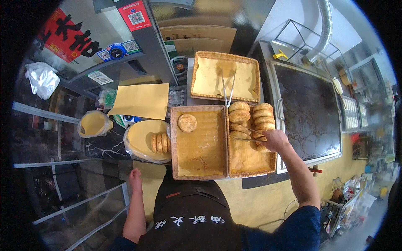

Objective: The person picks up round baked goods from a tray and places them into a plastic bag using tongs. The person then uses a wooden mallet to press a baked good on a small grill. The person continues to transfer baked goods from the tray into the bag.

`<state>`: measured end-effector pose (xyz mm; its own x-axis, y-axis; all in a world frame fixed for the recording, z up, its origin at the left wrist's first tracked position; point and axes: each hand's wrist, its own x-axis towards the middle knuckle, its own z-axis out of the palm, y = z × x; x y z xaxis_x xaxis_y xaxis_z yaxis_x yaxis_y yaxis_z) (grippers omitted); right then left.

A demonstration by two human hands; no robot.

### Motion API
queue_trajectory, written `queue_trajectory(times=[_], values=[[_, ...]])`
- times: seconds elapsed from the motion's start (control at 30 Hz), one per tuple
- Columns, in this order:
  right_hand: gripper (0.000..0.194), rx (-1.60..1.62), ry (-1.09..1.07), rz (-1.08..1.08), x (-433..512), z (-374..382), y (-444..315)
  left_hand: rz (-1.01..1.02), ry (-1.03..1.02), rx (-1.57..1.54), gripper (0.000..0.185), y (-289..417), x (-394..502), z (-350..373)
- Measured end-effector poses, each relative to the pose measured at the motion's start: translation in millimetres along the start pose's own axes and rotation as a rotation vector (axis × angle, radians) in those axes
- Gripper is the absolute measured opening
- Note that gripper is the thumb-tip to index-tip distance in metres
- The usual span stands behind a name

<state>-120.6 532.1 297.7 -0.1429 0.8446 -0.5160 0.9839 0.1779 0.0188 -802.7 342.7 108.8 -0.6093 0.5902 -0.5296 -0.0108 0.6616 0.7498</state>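
My right hand (272,141) grips metal tongs (248,139), whose jaws lie around round flat breads (240,131) in the right wicker basket (274,166). Two rows of these browned breads stand on edge or lean there, in its far half. The left wicker basket (175,157) holds a single round bread (187,122). Left of it, several breads (161,143) stand on edge on a paper-lined oval tray (143,138) wrapped in clear plastic. My left hand (135,179) hangs below the counter's edge, with nothing seen in it.
A far wicker basket (257,78) holds paper and a second pair of tongs (228,91). A dark flat griddle (307,109) stands at the right, with a yellow-handled tool (280,55) behind it. Brown paper (141,100) and a smaller plastic-wrapped container (93,124) lie at the left.
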Motion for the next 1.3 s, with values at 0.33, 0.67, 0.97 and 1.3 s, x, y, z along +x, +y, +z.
queue_trajectory(times=[0.33, 0.67, 0.97, 1.3], values=[[0.038, 0.550, 0.236, 0.251, -67, 90, -19, 0.070, -0.079, 0.049, 0.030, 29, 2, 5], [0.025, 1.468, 0.383, 0.346, -103, 106, -174, 0.112, -0.237, 0.035, 0.032, 81, 42, 26], [0.041, 1.429, 0.326, 0.251, -60, 82, -438, -0.070, -0.468, -0.055, 0.047, 134, 109, 59], [0.037, 1.160, 0.301, 0.462, 13, 96, -610, 0.155, -0.508, 0.051, 0.036, 132, 155, 39]])
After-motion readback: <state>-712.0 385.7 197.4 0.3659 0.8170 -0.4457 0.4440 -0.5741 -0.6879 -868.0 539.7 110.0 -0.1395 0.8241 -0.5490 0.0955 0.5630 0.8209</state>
